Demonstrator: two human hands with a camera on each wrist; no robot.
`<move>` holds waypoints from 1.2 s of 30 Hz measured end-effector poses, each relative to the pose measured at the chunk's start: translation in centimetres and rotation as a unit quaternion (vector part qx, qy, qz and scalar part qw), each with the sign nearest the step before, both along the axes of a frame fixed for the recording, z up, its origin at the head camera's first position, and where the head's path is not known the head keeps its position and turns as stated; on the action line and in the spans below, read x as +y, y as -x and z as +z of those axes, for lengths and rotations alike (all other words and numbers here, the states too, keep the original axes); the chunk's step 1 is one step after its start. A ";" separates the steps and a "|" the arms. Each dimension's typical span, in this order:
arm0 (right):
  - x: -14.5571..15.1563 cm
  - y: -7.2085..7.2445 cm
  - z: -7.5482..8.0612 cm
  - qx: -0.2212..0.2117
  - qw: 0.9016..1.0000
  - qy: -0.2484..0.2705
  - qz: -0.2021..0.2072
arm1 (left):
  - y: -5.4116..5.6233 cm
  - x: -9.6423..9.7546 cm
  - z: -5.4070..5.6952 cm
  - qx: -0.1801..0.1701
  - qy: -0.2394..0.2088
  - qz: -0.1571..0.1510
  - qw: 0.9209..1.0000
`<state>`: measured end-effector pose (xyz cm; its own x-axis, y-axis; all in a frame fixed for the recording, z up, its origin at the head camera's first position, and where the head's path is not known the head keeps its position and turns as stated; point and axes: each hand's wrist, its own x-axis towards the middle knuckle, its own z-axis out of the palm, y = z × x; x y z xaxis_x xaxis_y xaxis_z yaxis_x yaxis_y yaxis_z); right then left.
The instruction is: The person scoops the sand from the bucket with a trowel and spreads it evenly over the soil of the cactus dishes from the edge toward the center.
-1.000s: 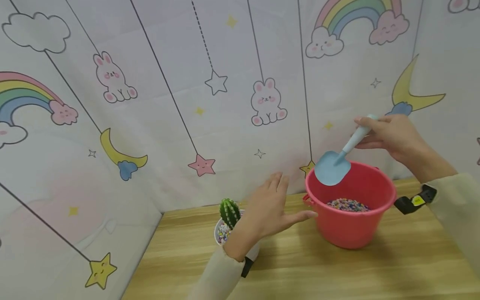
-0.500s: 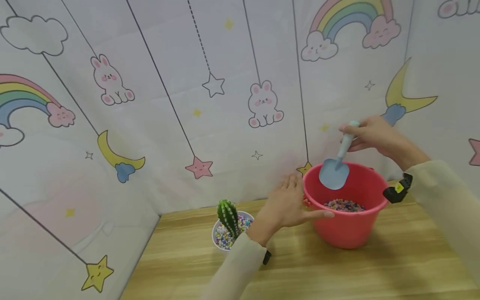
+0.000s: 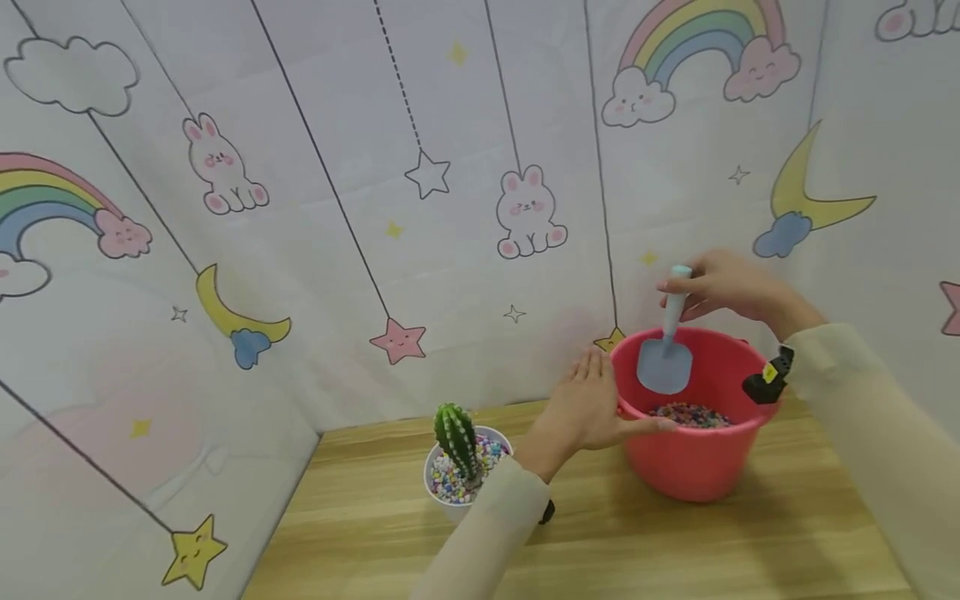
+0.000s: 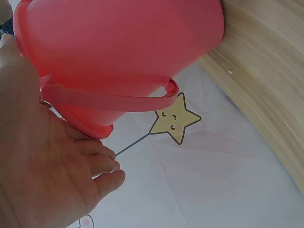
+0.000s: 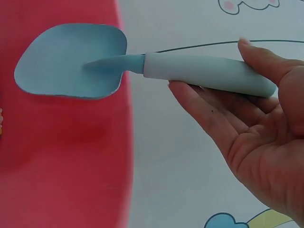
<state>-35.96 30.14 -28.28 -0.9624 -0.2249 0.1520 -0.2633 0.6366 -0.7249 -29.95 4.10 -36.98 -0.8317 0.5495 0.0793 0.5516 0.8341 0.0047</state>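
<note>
My right hand pinches the handle of a light blue toy shovel between thumb and fingers. Its blade points down inside the mouth of a red bucket, above small multicoloured beads at the bottom. In the right wrist view the shovel carries nothing on the face that shows. My left hand, fingers extended, rests at the bucket's left rim with the thumb along the front edge. The left wrist view has the bucket's folded carrying handle hanging beside that hand's fingers.
A green cactus stands in a white pot of coloured beads, left of the bucket and beside my left forearm. All of it is on a wood-grain table. A printed cloth rises behind the table.
My right hand has moved left and down, lowering the shovel into the bucket's mouth, its handle now nearly upright. My left hand has moved right from near the cactus to the bucket's rim.
</note>
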 end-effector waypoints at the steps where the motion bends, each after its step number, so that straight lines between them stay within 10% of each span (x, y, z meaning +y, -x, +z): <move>1: -0.1 0.1 -0.1 -0.002 1.000 -0.005 0.004 | 0.0 0.0 0.0 0.000 0.002 0.001 1.000; 26: -1.7 0.8 -4.3 -0.052 0.989 -0.119 0.067 | -0.1 0.4 -0.4 0.013 0.022 0.016 1.000; 36: -1.2 0.9 -5.4 -0.103 0.990 -0.072 0.067 | -0.3 0.3 -0.4 0.008 0.017 0.013 1.000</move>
<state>-36.85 28.89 -33.64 -0.9298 -0.3578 -0.0868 -0.2088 0.7066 -0.6761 -29.65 4.39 -37.36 -0.8448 0.5299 0.0748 0.5289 0.8480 -0.0334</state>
